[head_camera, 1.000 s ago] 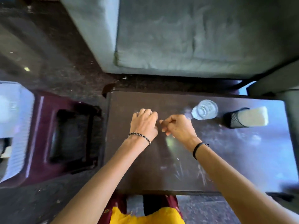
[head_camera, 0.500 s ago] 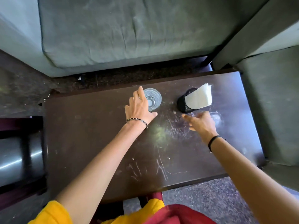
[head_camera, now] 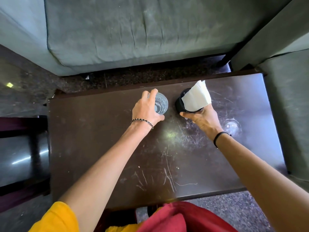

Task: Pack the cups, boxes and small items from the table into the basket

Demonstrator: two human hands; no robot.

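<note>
Grey sofa (head_camera: 117,30) behind, scratched dark table (head_camera: 103,148) in front. Since half a second ago both hands have closed in: left hand (head_camera: 147,109) was only alongside the glass (head_camera: 160,104), now its grip wraps the near-left wall, fingers over the rim. Right hand (head_camera: 203,117), then short of the holder (head_camera: 181,102), now has its grip closed on the base; napkins (head_camera: 197,96) stick out. Holder sits just right of the glass. Likely both lift next. A second glass (head_camera: 233,127) waits further right. Basket not in view. No brands or writing readable.
</note>
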